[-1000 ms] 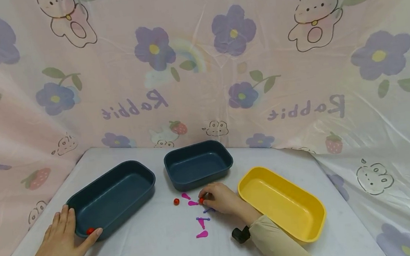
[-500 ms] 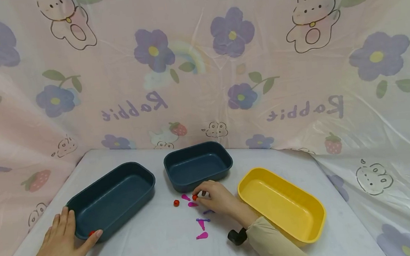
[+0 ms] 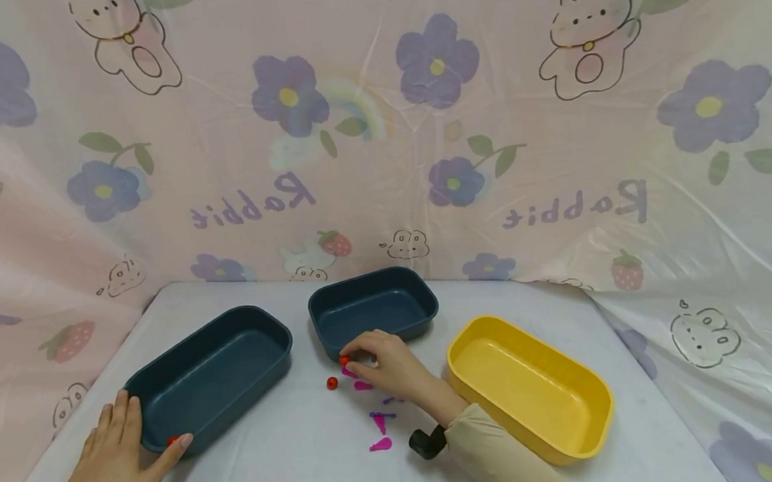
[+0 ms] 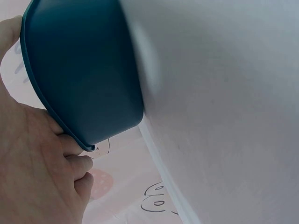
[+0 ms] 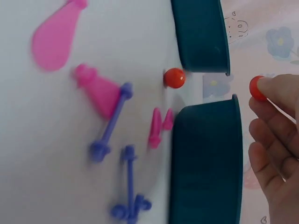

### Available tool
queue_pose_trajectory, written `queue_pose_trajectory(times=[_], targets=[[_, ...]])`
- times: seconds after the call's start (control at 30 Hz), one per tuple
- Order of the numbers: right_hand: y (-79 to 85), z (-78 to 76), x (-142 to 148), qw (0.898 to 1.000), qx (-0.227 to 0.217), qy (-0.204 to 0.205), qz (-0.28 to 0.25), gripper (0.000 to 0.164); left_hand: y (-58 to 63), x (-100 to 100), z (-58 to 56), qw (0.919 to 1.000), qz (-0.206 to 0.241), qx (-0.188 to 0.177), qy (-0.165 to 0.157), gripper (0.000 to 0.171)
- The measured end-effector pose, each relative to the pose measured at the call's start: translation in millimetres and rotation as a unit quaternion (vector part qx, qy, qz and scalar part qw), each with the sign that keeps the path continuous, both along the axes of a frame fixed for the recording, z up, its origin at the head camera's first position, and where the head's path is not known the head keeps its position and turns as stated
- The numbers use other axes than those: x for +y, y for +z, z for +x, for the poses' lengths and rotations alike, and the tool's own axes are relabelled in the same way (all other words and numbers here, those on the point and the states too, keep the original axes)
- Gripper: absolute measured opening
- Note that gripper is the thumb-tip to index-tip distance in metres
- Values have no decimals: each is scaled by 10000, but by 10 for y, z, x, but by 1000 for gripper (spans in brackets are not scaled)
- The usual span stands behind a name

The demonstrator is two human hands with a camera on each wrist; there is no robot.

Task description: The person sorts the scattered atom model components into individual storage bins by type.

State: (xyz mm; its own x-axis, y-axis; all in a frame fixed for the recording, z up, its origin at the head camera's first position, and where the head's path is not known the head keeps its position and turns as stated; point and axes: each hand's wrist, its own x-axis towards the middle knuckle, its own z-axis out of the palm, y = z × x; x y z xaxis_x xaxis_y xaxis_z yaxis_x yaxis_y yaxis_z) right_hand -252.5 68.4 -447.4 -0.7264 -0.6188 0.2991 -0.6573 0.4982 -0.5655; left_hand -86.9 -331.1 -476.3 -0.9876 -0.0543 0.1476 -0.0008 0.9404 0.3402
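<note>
My right hand (image 3: 387, 365) pinches a small red ball (image 5: 257, 88) between thumb and fingertips, just in front of the smaller dark-blue tray (image 3: 378, 343). My left hand (image 3: 104, 470) rests at the near left corner of the larger dark-blue tray (image 3: 233, 395), with thumb and fingers spread along its rim. Partly behind that thumb, another red ball (image 3: 172, 440) shows inside the tray. A third red ball (image 3: 332, 383) lies on the table between the trays. Near the right hand lie several pink bottle-shaped pieces (image 3: 381, 445) and purple rod-like pieces (image 3: 382, 414).
A yellow tray (image 3: 533, 390) stands right of the right forearm. A black device (image 3: 428, 443) is at the right wrist. White cloth (image 3: 275, 469) covers the table, and a printed curtain (image 3: 364, 158) hangs behind and at the sides.
My right hand has moved left and slightly away from me with the red ball, from beside the pink pieces to the front of the smaller tray. The left hand stays at its tray.
</note>
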Motion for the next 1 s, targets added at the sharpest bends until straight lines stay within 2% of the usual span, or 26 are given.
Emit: queue_pose_trajectory(times=[0.2,0.33,0.5,0.8,1.0], targets=[[73,-20,-164,9994,147,136,-279,20,9,-7,-5,10000,-6,11,17,110],[76,-43,-296,9979,382,235,-457,19,12,-9,-5,10000,-15,7,24,111],[80,-74,-486,9964,416,423,-599,18,8,-9,7,10000,3,2,27,110],[117,-117,-814,9942,599,671,-581,19,-4,2,18,9999,-20,98,28,110],[119,-161,-1027,9935,790,764,-310,18,6,7,11,10000,-10,37,47,111]])
